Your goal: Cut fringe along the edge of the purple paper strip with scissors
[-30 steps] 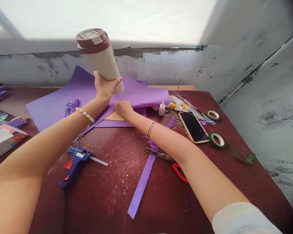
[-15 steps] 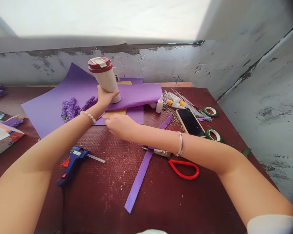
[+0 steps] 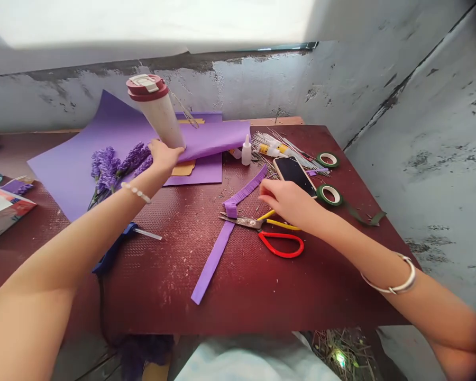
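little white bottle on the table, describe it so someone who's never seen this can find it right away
On the dark red table, find the purple paper sheets at the back. Just past their right edge stands a small white bottle with a pointed nozzle, beside a bundle of thin wires. Unlike the yellow-labelled tube next to it, it stands upright on its base.
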Motion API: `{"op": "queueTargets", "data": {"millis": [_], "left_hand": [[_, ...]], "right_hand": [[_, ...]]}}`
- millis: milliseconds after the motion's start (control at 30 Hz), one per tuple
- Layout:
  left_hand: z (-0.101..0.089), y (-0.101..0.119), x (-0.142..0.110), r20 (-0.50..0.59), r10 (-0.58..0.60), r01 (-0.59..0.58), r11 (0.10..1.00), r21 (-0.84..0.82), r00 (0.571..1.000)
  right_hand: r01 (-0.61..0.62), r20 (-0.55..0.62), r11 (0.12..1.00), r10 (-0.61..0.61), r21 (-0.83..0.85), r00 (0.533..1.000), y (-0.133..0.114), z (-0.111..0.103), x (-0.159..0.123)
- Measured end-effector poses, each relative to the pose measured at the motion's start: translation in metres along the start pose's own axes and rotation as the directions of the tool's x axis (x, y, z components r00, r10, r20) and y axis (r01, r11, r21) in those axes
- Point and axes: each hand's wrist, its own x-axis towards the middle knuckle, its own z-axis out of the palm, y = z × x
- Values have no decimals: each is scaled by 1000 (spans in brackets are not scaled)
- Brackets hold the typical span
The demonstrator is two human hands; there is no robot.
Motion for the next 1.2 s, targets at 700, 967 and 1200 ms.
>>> {"op": "queueTargets", "data": {"millis": [700, 967, 1200], "left_hand": [[39, 70, -170, -64, 73, -90, 947, -309, 995], [51, 85, -206, 205, -100, 218, 668, -712, 974], [40, 108, -216, 476, 88, 364, 528, -767, 875]], "right_hand": [[-102, 265, 983, 59, 154, 963, 31, 20, -37], [-140, 238, 861, 22, 489, 971, 55, 10, -53], [-212, 576, 846, -129, 488, 807, 49, -25, -33]]}}
